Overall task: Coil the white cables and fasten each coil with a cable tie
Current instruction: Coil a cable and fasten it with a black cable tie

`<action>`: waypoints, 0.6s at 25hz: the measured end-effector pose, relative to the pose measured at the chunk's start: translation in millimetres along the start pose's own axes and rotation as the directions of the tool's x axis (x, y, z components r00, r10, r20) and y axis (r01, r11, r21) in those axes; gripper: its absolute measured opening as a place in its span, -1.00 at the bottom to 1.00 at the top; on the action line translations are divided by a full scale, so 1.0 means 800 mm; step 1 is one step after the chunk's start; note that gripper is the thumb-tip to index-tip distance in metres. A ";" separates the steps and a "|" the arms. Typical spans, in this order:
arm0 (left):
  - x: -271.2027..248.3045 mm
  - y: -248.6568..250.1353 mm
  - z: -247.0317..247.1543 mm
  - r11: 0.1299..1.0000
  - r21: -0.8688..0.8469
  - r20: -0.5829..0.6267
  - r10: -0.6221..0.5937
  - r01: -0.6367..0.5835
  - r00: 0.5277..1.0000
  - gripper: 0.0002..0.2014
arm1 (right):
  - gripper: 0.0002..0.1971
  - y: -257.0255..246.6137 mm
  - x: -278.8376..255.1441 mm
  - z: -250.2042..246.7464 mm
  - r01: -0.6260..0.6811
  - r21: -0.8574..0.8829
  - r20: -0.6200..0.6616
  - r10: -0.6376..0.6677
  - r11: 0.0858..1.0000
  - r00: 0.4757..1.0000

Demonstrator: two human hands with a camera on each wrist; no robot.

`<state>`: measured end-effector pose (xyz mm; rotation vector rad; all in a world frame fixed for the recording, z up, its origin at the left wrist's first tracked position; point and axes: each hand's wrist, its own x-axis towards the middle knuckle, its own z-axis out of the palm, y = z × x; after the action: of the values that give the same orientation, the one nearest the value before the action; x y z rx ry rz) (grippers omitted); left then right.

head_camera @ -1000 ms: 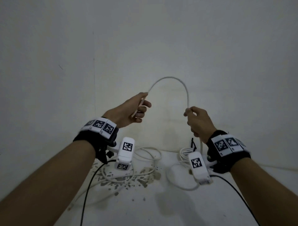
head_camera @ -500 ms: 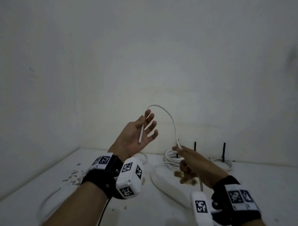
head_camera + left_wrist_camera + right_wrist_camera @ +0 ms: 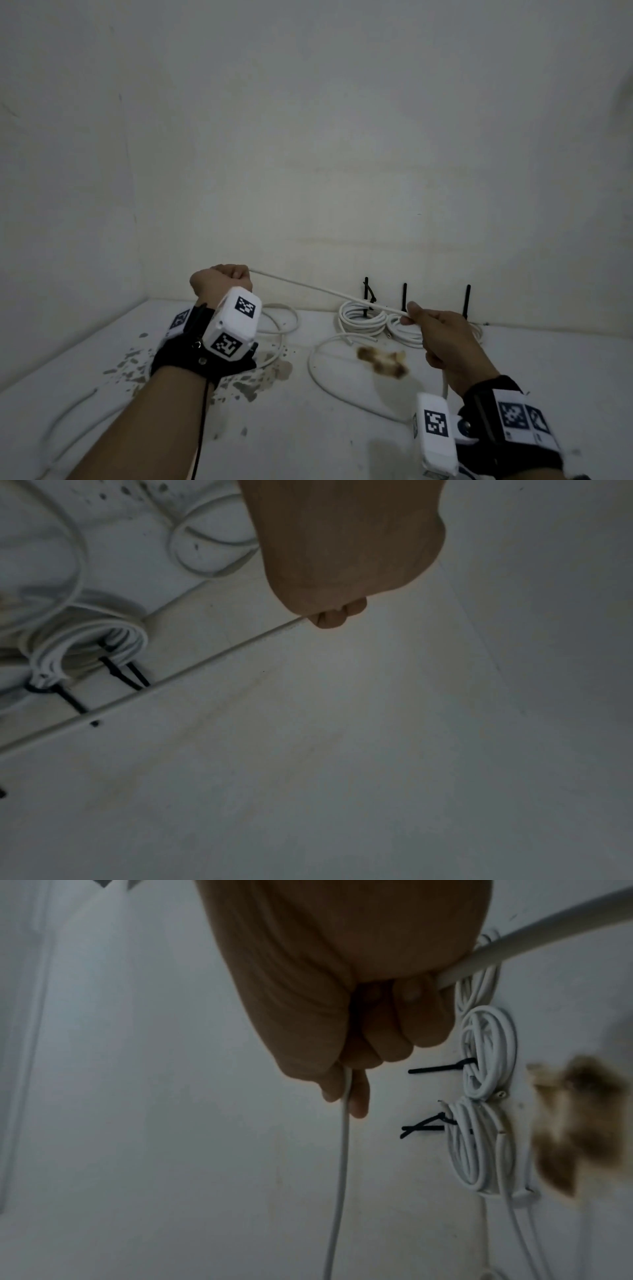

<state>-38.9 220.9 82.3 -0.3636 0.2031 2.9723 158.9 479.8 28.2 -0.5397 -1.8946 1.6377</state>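
Note:
A white cable [image 3: 325, 290] runs taut between my two hands above the white surface. My left hand [image 3: 222, 279] is a fist round one end of it; the left wrist view shows the cable [image 3: 192, 670] leaving the curled fingers [image 3: 330, 618]. My right hand [image 3: 442, 329] pinches the cable further along, and the right wrist view shows the cable [image 3: 342, 1150] passing through the closed fingers [image 3: 356, 1099] and out at the palm side. The rest of this cable loops loosely on the surface [image 3: 329, 377]. Several tied coils [image 3: 361, 317] with black cable ties [image 3: 366, 294] lie by the back wall.
Another loose white cable [image 3: 277, 325] lies behind my left wrist. A brown stain [image 3: 382, 361] marks the surface in the middle and dark chipped patches [image 3: 137, 366] mark it at the left. Walls close the space at the back and left.
My left hand went from open, with the cable end lying across its palm, to a fist round it. The arched cable between the hands has been pulled straight and lower.

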 end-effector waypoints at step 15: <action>-0.084 -0.087 -0.045 0.252 0.908 0.419 -0.527 -0.335 0.739 -0.79 | -0.64 -0.102 -0.076 0.058 0.499 -0.746 0.341 -0.392 0.440 0.855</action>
<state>44.9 275.9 55.9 0.8408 1.7061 1.9304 179.7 392.4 94.9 -0.2151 -2.5640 0.3504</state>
